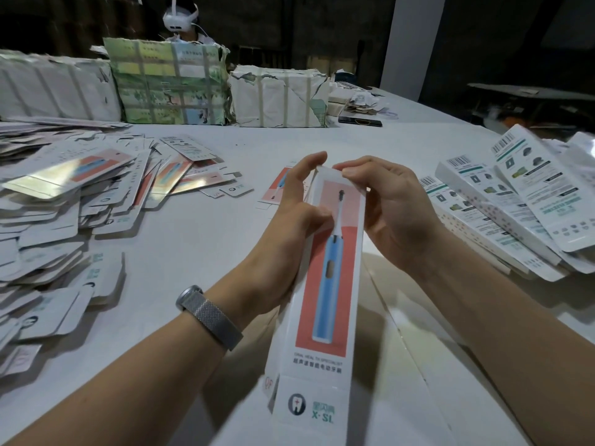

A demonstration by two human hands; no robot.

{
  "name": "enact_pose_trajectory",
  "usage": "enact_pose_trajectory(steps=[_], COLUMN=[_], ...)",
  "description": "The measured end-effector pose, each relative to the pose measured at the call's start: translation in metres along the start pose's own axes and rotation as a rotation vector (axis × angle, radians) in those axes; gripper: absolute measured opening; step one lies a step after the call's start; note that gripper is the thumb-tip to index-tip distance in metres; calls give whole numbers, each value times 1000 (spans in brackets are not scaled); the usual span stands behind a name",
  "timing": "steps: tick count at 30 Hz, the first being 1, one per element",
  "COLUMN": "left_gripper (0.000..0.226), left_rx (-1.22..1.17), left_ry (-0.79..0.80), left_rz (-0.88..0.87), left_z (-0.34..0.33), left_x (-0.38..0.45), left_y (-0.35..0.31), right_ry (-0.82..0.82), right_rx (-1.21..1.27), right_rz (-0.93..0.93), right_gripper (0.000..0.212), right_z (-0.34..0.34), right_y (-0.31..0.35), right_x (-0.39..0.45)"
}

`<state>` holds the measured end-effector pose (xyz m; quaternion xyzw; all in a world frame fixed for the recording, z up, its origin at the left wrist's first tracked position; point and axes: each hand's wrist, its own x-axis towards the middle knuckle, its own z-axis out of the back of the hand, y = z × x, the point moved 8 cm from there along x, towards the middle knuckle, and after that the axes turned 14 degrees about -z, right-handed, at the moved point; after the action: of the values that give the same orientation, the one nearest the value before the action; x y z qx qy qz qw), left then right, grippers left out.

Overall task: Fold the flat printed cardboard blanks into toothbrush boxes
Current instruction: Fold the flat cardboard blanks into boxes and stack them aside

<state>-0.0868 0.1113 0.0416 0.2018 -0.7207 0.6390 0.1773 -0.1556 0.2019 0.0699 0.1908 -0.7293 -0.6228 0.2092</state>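
Head view looks down on a white table (322, 146) where a long toothbrush box (325, 284) is held between both hands, its far end raised toward the middle of the frame and its near end low by the bottom edge. Its front face shows a blue electric toothbrush on a salmon-red panel, with a small line of Latin capitals too blurred to read and a row of Chinese characters beneath. On the near flap sit a dark tooth logo and the green letters "X·SL". The left hand (289, 214) grips the box's left side, thumb pressed on the front face and fingers curled over the far end; a grey mesh wristband (209, 312) sits on that wrist. The right hand (392, 207) holds the right edge, fingertips pinching the far top flap. To the left lies a loose heap of flat blanks (74, 201). On the right, folded boxes (515, 201) are stacked, showing barcodes and fine print. Taped paper-wrapped bundles (170, 85) stand at the far edge, a person wearing a white headset (179, 17) behind them.
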Motion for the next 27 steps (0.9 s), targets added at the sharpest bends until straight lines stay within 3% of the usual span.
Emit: enact_pose_trajectory(steps=[12,16,27], left_gripper=[27,30,39], left_rx=[-58,30,-79], left_ry=[-59,-60,15], left_rz=[45,26,14], left_z=[12,11,6], left_x=[-4,-2,1], left_y=[2,1,2], right_ry=[35,51,50], right_rx=[-29,-5,-61], right_rz=[-10,-43,-6], right_gripper=[27,26,17], right_z=[-8,-9,-7], right_y=[-8,-12,-5], right_x=[0,1,0])
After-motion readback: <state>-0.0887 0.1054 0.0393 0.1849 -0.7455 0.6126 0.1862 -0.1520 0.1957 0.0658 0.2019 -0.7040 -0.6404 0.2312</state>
